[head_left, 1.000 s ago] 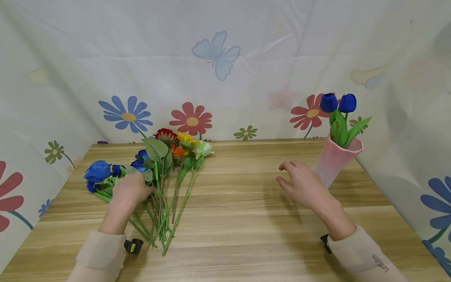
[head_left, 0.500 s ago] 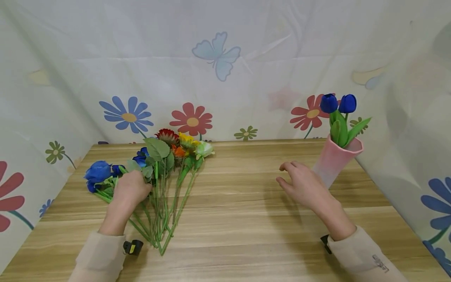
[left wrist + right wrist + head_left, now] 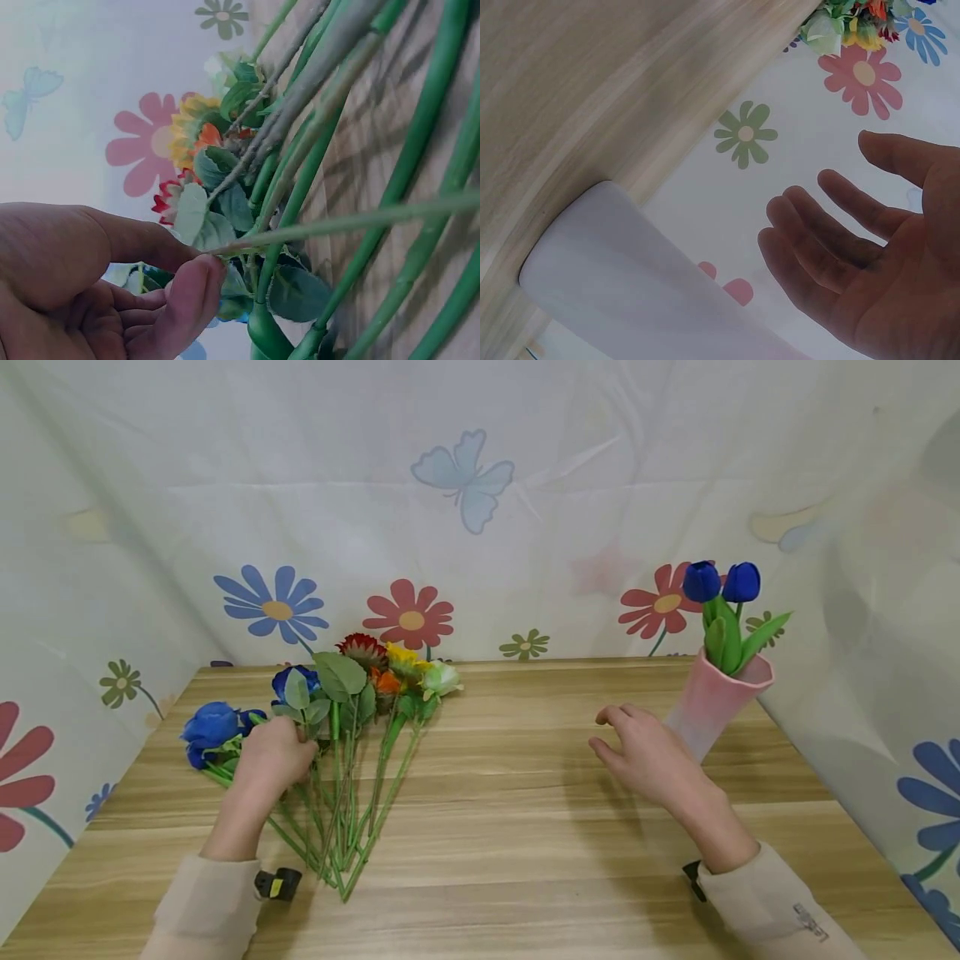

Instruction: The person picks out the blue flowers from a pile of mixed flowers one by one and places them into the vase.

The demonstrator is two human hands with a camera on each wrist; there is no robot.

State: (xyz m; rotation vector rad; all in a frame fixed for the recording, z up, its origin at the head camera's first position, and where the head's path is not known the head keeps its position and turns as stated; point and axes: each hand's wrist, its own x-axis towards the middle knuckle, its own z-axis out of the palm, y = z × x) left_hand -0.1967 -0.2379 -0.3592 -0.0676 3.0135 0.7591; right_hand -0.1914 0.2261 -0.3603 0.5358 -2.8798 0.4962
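Note:
My left hand point(image 3: 272, 758) pinches a thin green flower stem point(image 3: 352, 223) between thumb and finger, over the pile of artificial flowers at the left. Just past this hand are a blue rose point(image 3: 288, 683) and its grey-green leaves point(image 3: 297, 690). Beneath, long green stems point(image 3: 420, 150) fan toward the near side of the table. At the right, my right hand point(image 3: 643, 753) hovers beside a pink-and-white vase point(image 3: 720, 693), its fingers loosely bent with nothing in them. Two blue tulips point(image 3: 702, 582) with green leaves stand in the vase.
Other flowers lie at the pile's far end: a red one point(image 3: 363, 648), a yellow one point(image 3: 405, 658), an orange one point(image 3: 386, 682) and a white one point(image 3: 441, 677). Another blue rose point(image 3: 213, 725) lies farther left. A printed curtain point(image 3: 480, 527) hangs behind the wooden table point(image 3: 510, 827).
The blue rose and leaves beyond my left hand have shifted and now show higher above the pile. Neighbouring flowers have moved slightly right. My right hand and the vase stay in place.

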